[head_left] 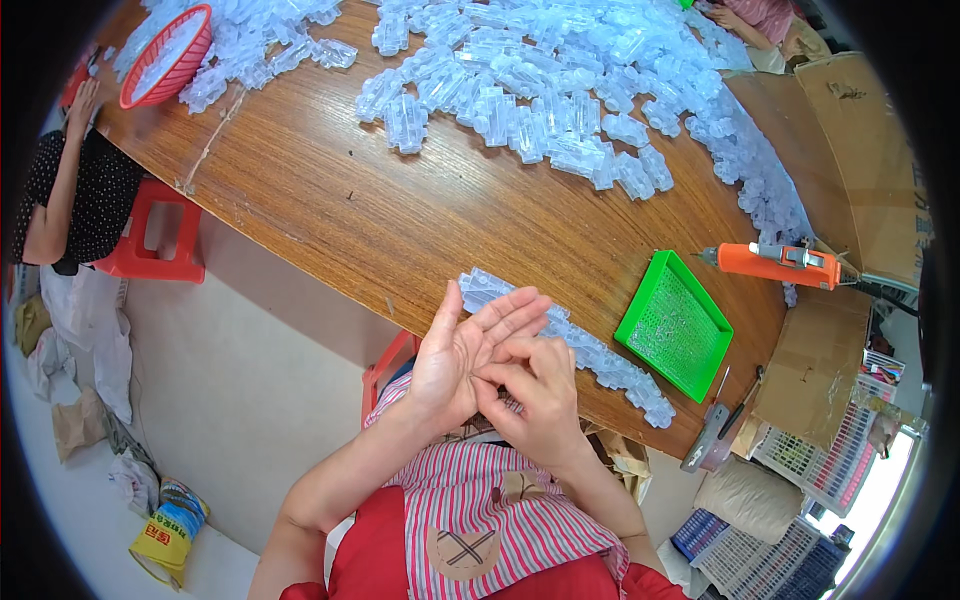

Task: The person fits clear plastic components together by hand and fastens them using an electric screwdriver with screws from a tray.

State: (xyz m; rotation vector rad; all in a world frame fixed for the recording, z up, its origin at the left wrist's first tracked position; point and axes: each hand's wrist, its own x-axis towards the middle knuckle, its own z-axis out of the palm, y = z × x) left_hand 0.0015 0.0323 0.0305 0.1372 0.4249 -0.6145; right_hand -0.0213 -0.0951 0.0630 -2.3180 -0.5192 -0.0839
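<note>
My left hand (455,360) is turned palm up with its fingers stretched out, just off the table's near edge. Over that palm, my right hand (537,395) has its fingers bent and drawn together at the tips. Whatever they may pinch is hidden or too small to make out. Right behind both hands, a row of clear plastic parts (610,365) lies along the edge of the table. To the right of the row, a green tray (719,348) holds many tiny pieces that look like screws.
An orange electric screwdriver (780,264) lies beyond the tray. A large heap of clear plastic parts (560,75) covers the far side of the wooden table (300,160). At left are a red basket (195,50), a red stool (150,255) and another person's arm (65,190). Cardboard (815,350) borders the right.
</note>
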